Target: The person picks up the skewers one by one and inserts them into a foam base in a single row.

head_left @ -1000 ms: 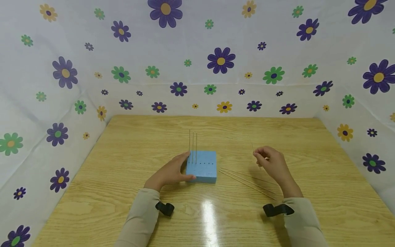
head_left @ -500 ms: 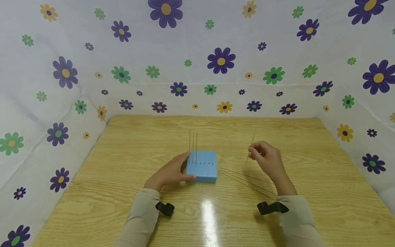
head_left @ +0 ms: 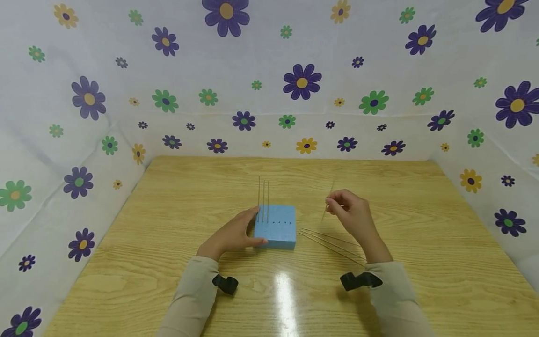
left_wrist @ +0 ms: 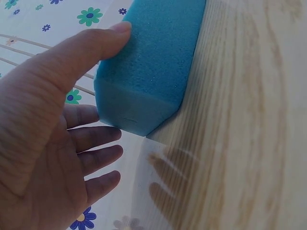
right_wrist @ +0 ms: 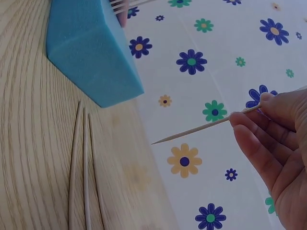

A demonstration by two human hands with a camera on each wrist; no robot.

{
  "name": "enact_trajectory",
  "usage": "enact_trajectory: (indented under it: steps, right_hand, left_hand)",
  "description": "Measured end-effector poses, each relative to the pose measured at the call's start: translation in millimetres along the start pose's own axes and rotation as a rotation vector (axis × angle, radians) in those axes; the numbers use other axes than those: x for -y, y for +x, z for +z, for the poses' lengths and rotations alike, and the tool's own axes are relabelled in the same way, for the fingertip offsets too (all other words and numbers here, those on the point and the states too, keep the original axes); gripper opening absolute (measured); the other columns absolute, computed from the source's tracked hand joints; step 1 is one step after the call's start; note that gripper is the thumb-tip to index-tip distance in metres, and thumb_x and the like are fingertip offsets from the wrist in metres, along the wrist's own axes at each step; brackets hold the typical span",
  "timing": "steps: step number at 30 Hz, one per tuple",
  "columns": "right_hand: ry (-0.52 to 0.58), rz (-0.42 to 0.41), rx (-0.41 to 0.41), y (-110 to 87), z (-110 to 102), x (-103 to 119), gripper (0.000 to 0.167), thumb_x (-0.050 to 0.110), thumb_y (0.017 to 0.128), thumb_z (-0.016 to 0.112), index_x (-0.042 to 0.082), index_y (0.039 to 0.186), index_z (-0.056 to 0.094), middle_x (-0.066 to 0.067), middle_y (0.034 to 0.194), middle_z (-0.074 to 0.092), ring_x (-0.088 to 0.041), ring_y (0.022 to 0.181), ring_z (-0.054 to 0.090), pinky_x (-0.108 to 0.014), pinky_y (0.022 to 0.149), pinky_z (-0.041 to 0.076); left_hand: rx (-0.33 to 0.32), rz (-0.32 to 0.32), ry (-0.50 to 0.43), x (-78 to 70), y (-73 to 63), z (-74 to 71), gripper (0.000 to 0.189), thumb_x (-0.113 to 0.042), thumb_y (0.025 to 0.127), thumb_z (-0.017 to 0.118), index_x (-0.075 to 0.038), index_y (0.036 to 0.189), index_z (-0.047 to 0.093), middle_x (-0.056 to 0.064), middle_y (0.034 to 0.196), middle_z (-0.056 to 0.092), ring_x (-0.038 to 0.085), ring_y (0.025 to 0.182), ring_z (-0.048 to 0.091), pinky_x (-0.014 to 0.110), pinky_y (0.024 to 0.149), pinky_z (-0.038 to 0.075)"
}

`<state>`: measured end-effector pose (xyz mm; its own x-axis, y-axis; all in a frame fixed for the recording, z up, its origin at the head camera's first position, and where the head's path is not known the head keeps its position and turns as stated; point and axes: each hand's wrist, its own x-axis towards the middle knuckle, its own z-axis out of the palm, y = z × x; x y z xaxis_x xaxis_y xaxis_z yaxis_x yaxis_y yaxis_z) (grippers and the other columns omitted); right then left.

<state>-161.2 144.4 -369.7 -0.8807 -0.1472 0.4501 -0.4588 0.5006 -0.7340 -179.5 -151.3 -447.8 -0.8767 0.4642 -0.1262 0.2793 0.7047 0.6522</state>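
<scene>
A light blue foam block (head_left: pixel 281 234) lies on the table, with three bamboo skewers (head_left: pixel 263 199) standing upright at the left of its row of holes. My left hand (head_left: pixel 231 234) holds the block by its left side, thumb on the front face and index finger at the back left corner; the other fingers extend past its end in the left wrist view. To the right of the block, my right hand (head_left: pixel 351 210) pinches a bamboo skewer (right_wrist: pixel 192 130) between thumb and fingertips. That skewer is tilted, its sharp tip pointing down, above the table and apart from the block.
Three loose skewers (head_left: pixel 332 245) lie fanned out on the wooden table (head_left: pixel 168 196), right of the block and partly under my right forearm. A flower-printed white cloth (head_left: pixel 252 56) stands behind the table and along both sides. Each sleeve carries a black strap (head_left: pixel 361 281).
My right hand has moved left toward the block, carrying the skewer, whose lean has changed from leftward to rightward at its top. The left hand and block have stayed in place.
</scene>
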Motion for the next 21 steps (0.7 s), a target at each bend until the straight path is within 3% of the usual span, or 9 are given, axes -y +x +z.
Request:
enact_trajectory:
  steps: [9, 15, 21]
  right_hand:
    - [0.003, -0.057, 0.000, 8.1, 12.1, -14.4, 0.004, -0.002, 0.089, 0.062, -0.006, 0.090, 0.064, -0.015, 0.079, 0.066, -0.028, 0.070, 0.066, -0.011, 0.062, 0.050]
    - [0.035, -0.095, 0.024, 14.6, 14.0, 8.6, 0.004, -0.006, 0.088, 0.061, -0.009, 0.089, 0.063, -0.020, 0.079, 0.065, -0.032, 0.071, 0.065, -0.014, 0.063, 0.051]
    - [0.066, -0.101, 0.046, 23.6, 30.6, -11.7, 0.006, 0.003, 0.090, 0.063, -0.003, 0.091, 0.065, -0.011, 0.080, 0.066, -0.022, 0.070, 0.066, -0.019, 0.062, 0.054]
  left_hand:
    - [0.001, -0.006, 0.010, 0.4, 1.0, 0.6, 0.099, -0.050, 0.080, 0.071, -0.013, 0.153, 0.016, 0.010, 0.155, 0.022, 0.030, 0.141, 0.022, 0.051, 0.110, 0.028]
    - [0.000, -0.004, 0.007, -0.1, 1.4, 0.2, 0.099, -0.049, 0.080, 0.072, -0.012, 0.153, 0.016, 0.010, 0.155, 0.022, 0.030, 0.141, 0.022, 0.050, 0.110, 0.028]
    - [0.000, 0.000, 0.013, -0.3, 1.6, 0.2, 0.099, -0.048, 0.080, 0.072, -0.012, 0.153, 0.015, 0.010, 0.155, 0.022, 0.030, 0.141, 0.022, 0.049, 0.111, 0.027]
